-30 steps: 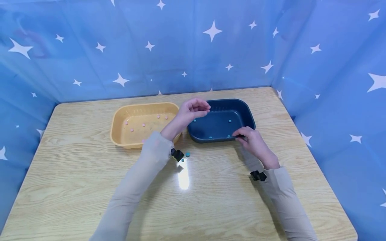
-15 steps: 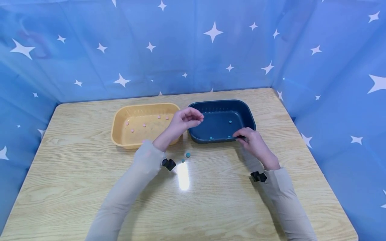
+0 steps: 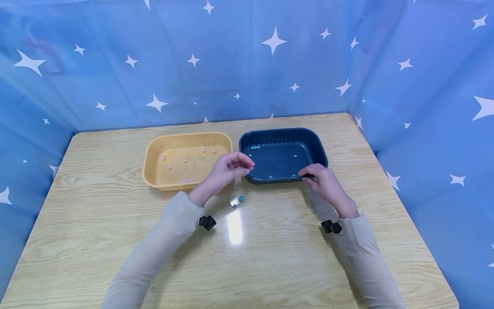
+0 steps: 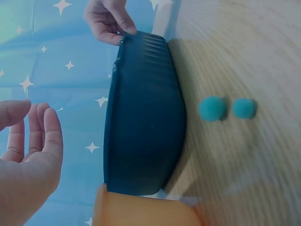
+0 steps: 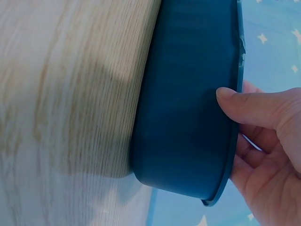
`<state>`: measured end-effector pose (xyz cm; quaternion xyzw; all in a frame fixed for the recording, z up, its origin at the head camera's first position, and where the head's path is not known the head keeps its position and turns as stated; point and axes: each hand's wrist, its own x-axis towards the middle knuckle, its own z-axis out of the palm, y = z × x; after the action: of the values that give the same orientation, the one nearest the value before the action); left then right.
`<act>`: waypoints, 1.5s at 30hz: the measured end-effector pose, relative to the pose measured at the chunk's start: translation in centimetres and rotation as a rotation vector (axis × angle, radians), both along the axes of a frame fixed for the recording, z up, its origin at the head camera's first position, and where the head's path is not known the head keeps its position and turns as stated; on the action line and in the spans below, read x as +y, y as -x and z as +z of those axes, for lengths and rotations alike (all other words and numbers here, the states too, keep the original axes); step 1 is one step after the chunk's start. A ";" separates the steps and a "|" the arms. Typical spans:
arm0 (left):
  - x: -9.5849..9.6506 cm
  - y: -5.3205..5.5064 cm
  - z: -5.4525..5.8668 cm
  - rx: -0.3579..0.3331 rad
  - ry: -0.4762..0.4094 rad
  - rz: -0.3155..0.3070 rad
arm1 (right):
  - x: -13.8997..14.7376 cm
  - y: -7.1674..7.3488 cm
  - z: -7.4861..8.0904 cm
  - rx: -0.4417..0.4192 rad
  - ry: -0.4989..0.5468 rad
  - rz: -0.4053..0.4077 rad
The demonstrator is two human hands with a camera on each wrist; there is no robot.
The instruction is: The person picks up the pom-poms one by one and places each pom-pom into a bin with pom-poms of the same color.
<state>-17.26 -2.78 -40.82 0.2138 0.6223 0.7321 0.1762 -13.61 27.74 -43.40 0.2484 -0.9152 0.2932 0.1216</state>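
Note:
My right hand (image 3: 322, 182) pinches the near rim of the dark blue basket (image 5: 188, 103) close to its right corner, thumb outside the wall. My left hand (image 3: 227, 169) hovers above the gap between that basket and the yellow basket (image 3: 154, 185), its fingers bent and nothing between them in the left wrist view. Several small teal balls (image 3: 255, 147) lie inside the blue basket, some in a short row at its left. Several pink balls (image 3: 185, 161) are spread over the yellow basket's floor. Two teal balls (image 4: 212, 108) sit on the table in front of the baskets.
The wooden table (image 3: 270, 257) carries both baskets side by side near its back edge. A blue curtain (image 3: 231, 60) with white stars hangs behind it and along both sides. A bright light reflection (image 3: 234, 227) shows on the tabletop below the loose balls.
My left hand has drawn back from over the blue basket, moving left and toward me, uncovering the row of teal balls inside. The right hand stays on the rim.

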 end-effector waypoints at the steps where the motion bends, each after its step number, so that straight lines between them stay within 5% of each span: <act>1: 0.0 -0.1 -0.1 -0.003 0.002 0.000 | 0.0 0.0 0.0 0.000 0.000 0.001; 12: -0.4 -1.1 -0.9 -0.006 0.056 -0.021 | 0.1 0.0 -0.1 0.000 0.003 0.001; 31: -1.9 -3.0 -4.0 -0.033 0.163 -0.078 | 0.1 0.0 -0.1 -0.017 -0.003 -0.002; 45: -1.3 -2.9 -6.0 0.049 0.298 -0.106 | 0.1 0.0 0.0 -0.016 -0.010 0.002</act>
<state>-14.33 -4.11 -46.84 0.2355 0.7160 0.6160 0.2290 -13.58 27.81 -43.42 0.2474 -0.9174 0.2908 0.1126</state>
